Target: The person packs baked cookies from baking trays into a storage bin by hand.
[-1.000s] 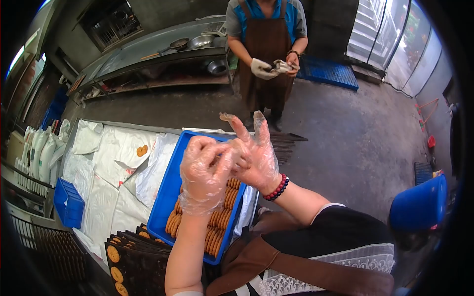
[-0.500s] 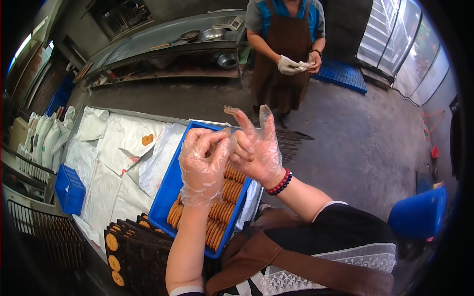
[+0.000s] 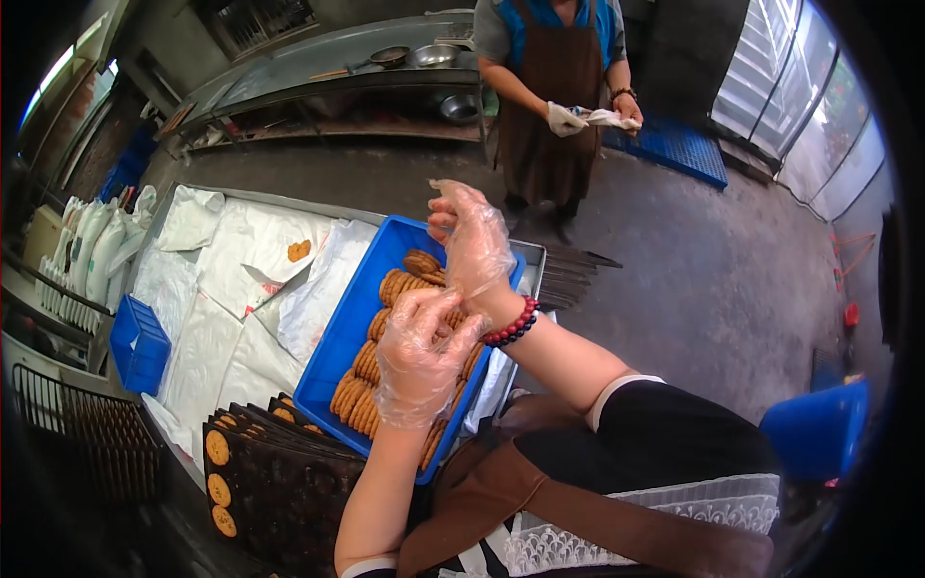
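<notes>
My left hand [image 3: 419, 352], in a clear plastic glove, is closed in a pinch at the cuff of the glove on my right wrist. My right hand [image 3: 475, 241] wears the same kind of clear glove, its fingers loosely bent and apart with nothing in them. A red and dark bead bracelet [image 3: 513, 325] circles the right wrist just below the glove. Under both hands stands a blue crate [image 3: 332, 371] with rows of round brown cookies [image 3: 358, 400], partly hidden by my hands.
Dark baking trays [image 3: 279, 491] with cookies stand upright at the lower left. White sheets [image 3: 207, 332] cover the table, with a small blue basket [image 3: 140, 342] on its left. Across from me a person in a brown apron [image 3: 549, 96] handles white gloves. A blue bin [image 3: 814, 429] stands right.
My left hand has moved from the right fingers down to the right wrist. The right hand has turned and its fingers have bent. The other person's hands have moved apart, stretching the white glove.
</notes>
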